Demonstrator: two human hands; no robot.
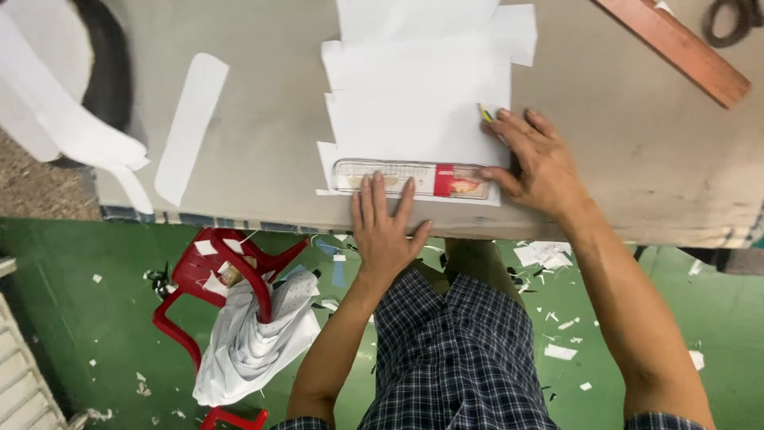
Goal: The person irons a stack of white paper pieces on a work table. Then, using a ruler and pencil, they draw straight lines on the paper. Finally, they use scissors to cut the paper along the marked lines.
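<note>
Clear plastic ruler (pixel 410 177), with a red band near its right end, lies flat along the lower edge of a white paper pattern piece (pixel 418 103) on the grey-brown counter (pixel 637 151), close to the counter's near edge. Left hand (pixel 384 231): open, fingers spread, fingertips pressing down on the ruler's left-middle part. Right hand (pixel 535 159): thumb touching the ruler's right end, fingers pinched on a yellow pencil (pixel 485 113) whose tip meets the paper's right edge. A loose curved white paper strip (pixel 189 123) lies well apart to the left. A reddish wooden bar (pixel 676 48) lies diagonally at the far right corner. Below the counter: red plastic chair (pixel 215 279) draped with a white cloth (pixel 255 338), on a green floor (pixel 64 318) scattered with white paper scraps (pixel 541 253).
</note>
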